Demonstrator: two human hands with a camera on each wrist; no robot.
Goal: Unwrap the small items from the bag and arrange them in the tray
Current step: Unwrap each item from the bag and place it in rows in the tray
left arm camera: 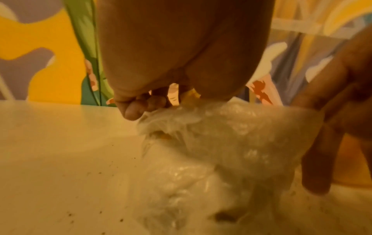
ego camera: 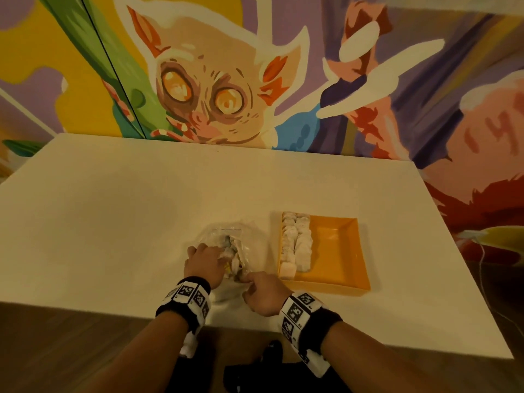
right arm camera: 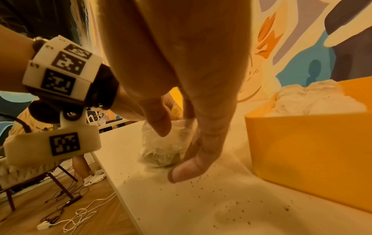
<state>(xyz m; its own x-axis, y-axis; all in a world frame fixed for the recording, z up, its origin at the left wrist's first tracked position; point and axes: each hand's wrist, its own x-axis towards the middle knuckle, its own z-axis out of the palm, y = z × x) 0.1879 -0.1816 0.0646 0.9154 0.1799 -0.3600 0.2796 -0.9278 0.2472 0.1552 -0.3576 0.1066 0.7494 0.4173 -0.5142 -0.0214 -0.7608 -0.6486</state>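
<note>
A clear plastic bag with small wrapped items lies crumpled on the white table. My left hand rests on the bag's left side; in the left wrist view its curled fingers pinch the plastic bag. My right hand is at the bag's near right edge, thumb and fingers around the bag's rim. To the right stands an orange tray holding two rows of white unwrapped items along its left wall. What the left fingers touch inside the bag is hidden.
The tray's near wall stands close to my right hand. Dark crumbs speckle the table near its front edge. A painted mural wall runs behind the table. Cables and a chair are on the floor to the left.
</note>
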